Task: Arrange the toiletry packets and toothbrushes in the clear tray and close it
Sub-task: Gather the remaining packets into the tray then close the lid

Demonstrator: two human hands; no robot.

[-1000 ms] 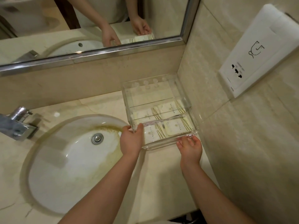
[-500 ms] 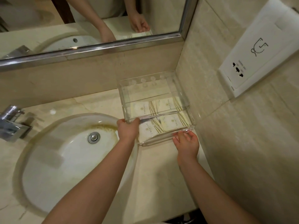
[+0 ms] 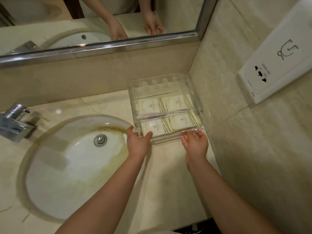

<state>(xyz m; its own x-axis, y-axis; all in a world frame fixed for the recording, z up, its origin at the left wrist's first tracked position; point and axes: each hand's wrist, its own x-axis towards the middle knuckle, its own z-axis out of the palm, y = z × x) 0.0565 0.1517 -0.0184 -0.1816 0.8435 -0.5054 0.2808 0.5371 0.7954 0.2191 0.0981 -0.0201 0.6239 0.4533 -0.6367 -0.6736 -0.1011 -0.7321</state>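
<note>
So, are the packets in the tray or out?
In: four white packets lie flat inside the clear tray, in two rows; none on the counter.

You stood at a hotel-style bathroom vanity.
A marble counter (image 3: 168, 174) held a sunken basin (image 3: 67, 166) with a chrome tap (image 3: 15, 124) under a framed mirror (image 3: 42, 17) — and a shaver socket plate (image 3: 276, 65) sat on the side wall, branded toiletry packets (image 3: 150, 106) in a clear tray (image 3: 170, 138) below it.

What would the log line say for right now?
left hand grips clear tray near-left corner | right hand fingers touch front edge | four packets inside
</note>
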